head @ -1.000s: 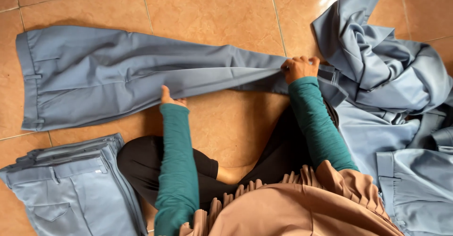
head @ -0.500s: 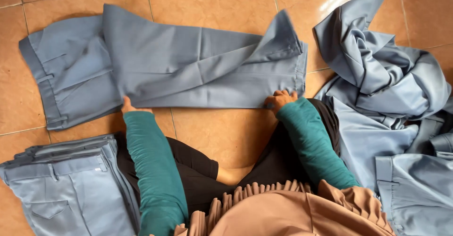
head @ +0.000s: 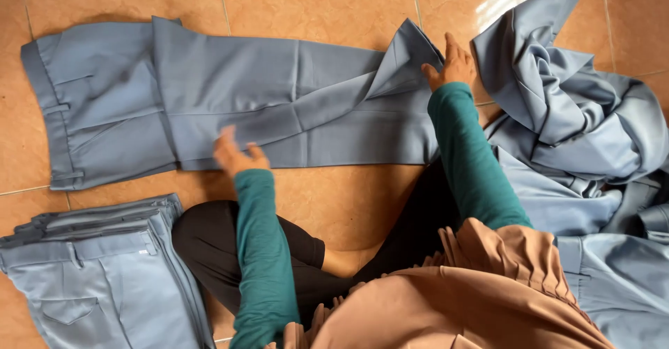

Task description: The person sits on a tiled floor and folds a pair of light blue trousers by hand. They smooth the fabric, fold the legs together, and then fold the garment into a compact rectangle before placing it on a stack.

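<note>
Grey-blue trousers lie flat on the tile floor at 12 o'clock, legs partly doubled over, fold unfinished. Left hand presses flat on them, fingers loose; right hand pinches the hem corner. Folded stack done at 8 o'clock, unfolded heap left at 3.

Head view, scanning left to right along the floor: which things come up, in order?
Folded stack of trousers → left hand on the spread trousers → right hand at the trouser hem → heap of unfolded trousers.
</note>
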